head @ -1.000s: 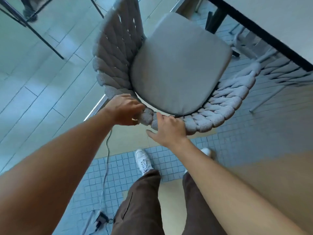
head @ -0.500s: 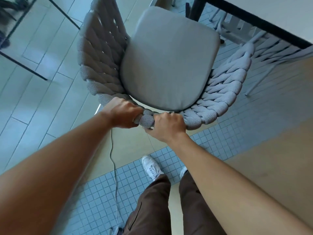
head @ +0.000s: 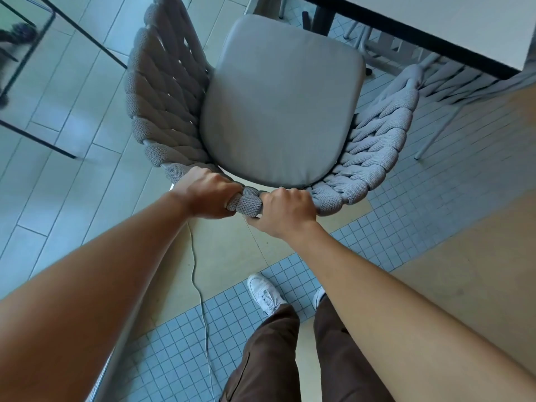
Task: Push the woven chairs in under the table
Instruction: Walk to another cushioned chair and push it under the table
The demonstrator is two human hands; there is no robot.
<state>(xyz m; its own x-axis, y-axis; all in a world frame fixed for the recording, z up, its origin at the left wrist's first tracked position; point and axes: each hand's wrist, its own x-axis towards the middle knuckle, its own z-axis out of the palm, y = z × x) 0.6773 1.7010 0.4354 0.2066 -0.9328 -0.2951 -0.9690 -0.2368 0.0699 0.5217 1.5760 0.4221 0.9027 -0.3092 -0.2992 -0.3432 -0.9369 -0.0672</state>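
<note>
We see the woven chair (head: pixel 162 111) wrapped in thick, rough knitted grey cord, its seat cushion (head: pixel 278 105) smooth matt fabric; the counter (head: pixel 464 27) top looks smooth and matt, the floor (head: pixel 72 134) tiles faintly glossy

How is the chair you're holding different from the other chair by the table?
The held chair stands out in the open, its grey seat cushion fully in view; the other chair is already tucked partly under the table, so only part of its back shows. The left hand and right hand grip the held chair's back rim; nobody touches the other chair. Both have the same thick grey woven backs.
</note>
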